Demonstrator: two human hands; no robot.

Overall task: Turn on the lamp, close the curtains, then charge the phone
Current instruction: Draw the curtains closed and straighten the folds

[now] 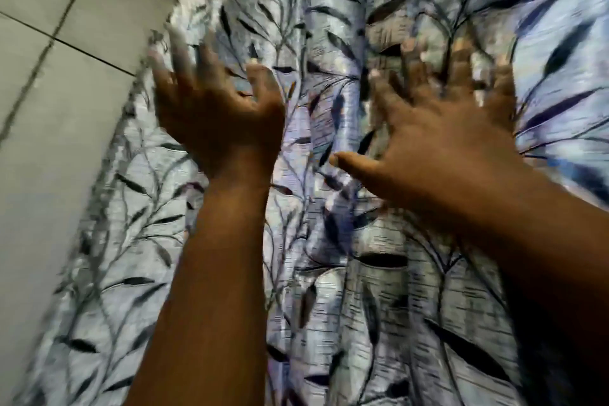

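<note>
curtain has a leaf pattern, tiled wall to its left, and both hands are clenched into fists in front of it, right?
Not fists: the head view shows the left hand and right hand open with fingers spread. The leaf-patterned curtain and tiled wall on its left are as you say.

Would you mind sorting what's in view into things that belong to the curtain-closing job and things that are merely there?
Job:
- curtain, leaf-patterned
- left hand, open, fingers spread
- right hand, open, in front of the fabric

Merely there:
- tiled wall, at the left
</note>
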